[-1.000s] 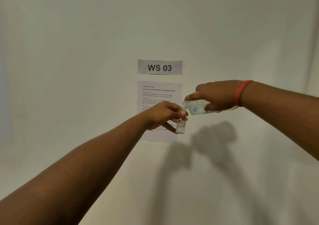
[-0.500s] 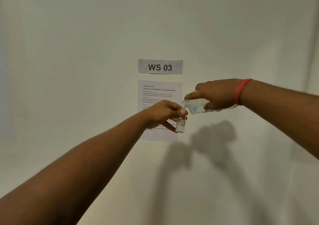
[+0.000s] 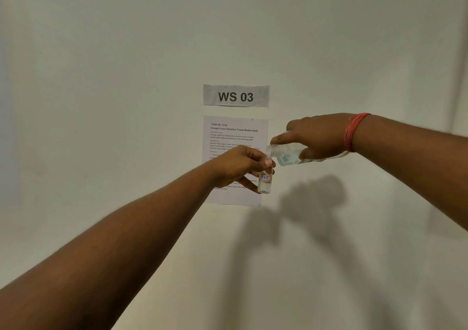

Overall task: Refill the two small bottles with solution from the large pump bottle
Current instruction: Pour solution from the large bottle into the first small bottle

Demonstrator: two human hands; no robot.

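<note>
**Mid-pour into one small bottle**

We are partway through the refill. Our left hand (image 3: 238, 167) holds a small bottle (image 3: 265, 181) upright in the air, fingers (image 3: 266, 164) curled round its neck, with the red-edged label showing below them. Our right hand (image 3: 316, 137) grips the large bottle (image 3: 286, 155) tipped on its side, fingers wrapped over its body. Its threaded, uncapped mouth sits just above and against the small bottle's opening; no pump head is on it. Pale liquid pools in the lower side of the large bottle near the neck, and the small bottle looks to carry a shallow layer of liquid at its base, though we cannot read the level surely. No stream is visible between the two mouths.

We judge this fill to be in progress, not finished. The second small bottle is out of view, so we cannot say whether it is done. Closing the bottles also remains.

Behind our hands, a task sheet (image 3: 235, 137) and a "WS 03" sign (image 3: 236, 96) hang on the wall.

Compared with a second ago, little has changed: both grips are the same, the bottles stay mouth to mouth, and the large bottle's tilt looks alike. The hands sit a touch higher against the sheet.
</note>
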